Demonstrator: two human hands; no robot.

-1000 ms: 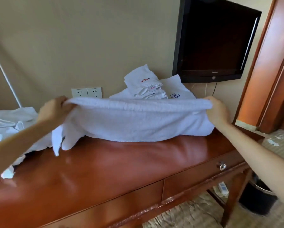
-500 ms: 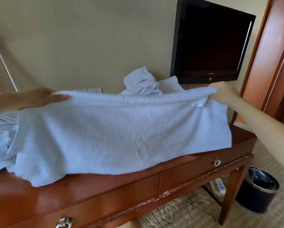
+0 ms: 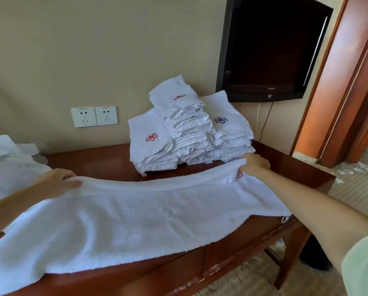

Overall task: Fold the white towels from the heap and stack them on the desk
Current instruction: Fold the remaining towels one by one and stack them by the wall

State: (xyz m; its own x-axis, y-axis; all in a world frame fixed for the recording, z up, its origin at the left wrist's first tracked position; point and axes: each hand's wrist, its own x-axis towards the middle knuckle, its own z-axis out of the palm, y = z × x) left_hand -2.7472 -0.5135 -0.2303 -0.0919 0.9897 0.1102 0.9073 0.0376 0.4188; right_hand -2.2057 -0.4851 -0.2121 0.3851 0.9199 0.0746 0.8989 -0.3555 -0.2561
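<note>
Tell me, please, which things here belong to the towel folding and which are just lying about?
Job: towel held by left hand and right hand, folded stack, unfolded heap, desk.
Lying about: television, wall sockets, door frame.

A towel [image 3: 136, 216] is spread along the front of the desk [image 3: 106, 165], with its near edge hung over the front. Its far corners are held by the left hand [image 3: 59, 182] and the right hand [image 3: 254, 164]. Behind it, to the right, a stack of folded towels [image 3: 189, 129] is set against the wall. A heap [image 3: 8, 161] is piled at the left end. Two sockets [image 3: 94, 116] are mounted left of the stack, and a television [image 3: 270, 50] is mounted above and to its right.
</note>
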